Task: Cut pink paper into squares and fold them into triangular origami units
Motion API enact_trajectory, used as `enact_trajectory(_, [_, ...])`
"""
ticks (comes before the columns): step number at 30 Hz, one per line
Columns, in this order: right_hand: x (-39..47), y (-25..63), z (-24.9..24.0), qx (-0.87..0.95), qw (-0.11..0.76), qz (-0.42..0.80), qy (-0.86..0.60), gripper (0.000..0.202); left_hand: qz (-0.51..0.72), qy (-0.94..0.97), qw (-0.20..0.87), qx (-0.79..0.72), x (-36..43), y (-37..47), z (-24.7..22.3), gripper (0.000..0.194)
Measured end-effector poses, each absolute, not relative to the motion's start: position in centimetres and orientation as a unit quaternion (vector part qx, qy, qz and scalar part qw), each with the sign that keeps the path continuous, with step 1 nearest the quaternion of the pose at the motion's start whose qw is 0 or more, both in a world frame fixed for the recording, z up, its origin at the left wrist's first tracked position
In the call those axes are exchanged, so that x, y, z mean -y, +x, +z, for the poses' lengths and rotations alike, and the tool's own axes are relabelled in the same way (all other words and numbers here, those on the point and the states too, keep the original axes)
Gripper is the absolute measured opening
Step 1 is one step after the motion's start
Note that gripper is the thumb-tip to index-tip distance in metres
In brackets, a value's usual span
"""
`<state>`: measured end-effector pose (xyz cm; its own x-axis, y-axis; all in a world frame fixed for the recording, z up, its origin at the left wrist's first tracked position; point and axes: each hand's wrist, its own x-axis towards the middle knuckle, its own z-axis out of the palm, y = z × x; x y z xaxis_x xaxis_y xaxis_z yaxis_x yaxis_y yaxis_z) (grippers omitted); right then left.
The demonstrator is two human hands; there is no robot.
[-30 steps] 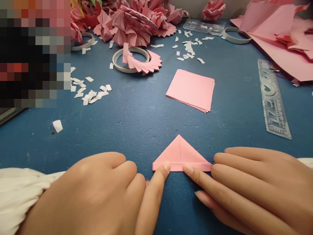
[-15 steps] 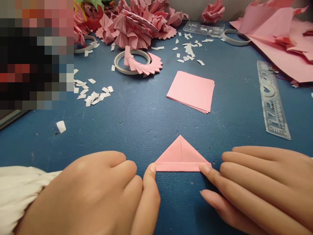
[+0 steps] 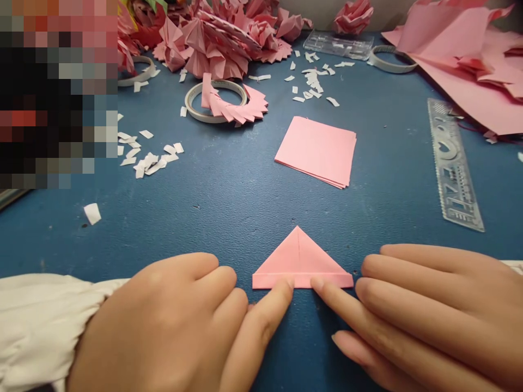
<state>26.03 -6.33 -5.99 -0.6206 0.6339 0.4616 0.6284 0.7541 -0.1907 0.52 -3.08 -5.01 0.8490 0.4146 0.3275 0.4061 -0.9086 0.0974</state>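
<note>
A pink paper (image 3: 297, 253) folded into a triangle, with a narrow strip turned up along its near edge, lies flat on the blue table with its tip pointing away. My left hand (image 3: 180, 326) presses an index fingertip on the strip just left of the middle; its other fingers are curled in. From the right, my right hand (image 3: 429, 316) rests an index fingertip on the strip just right of the middle, its fingers stretched out and the thumb apart below. Neither hand grips the paper.
Beyond the triangle lies a stack of pink squares (image 3: 316, 151). A clear ruler (image 3: 455, 169) is at the right. Tape rolls (image 3: 192, 103), white paper scraps (image 3: 153, 163) and pink paper flowers (image 3: 220, 43) sit farther back. Large pink sheets (image 3: 461, 71) lie at the back right.
Both index fingertips have moved inward along the folded strip, from its ends to near its middle. The view has shifted slightly.
</note>
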Motion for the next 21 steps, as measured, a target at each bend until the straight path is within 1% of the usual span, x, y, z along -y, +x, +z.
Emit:
enact_trajectory(6, [5.6,26.3,-5.8,0.92,0.218,0.034,-0.324,0.016,0.178,0.96,0.037,-0.215,2.6,0.2,-4.8,0.034])
enact_trajectory(11, [5.2,26.0,-5.6,0.928,0.225,0.024,-0.296,0.021,0.193,0.957,0.035,-0.212,2.3,0.3,-4.7,0.03])
enact_trajectory(17, [6.4,25.7,-6.2,0.897,0.23,0.071,-0.371,0.026,0.191,0.957,0.043,-0.212,2.4,0.2,-4.5,0.03])
enact_trajectory(21, [7.0,25.6,-6.4,0.882,0.239,0.059,-0.403,0.039,0.181,0.959,0.042,-0.213,2.5,0.1,-4.6,0.032])
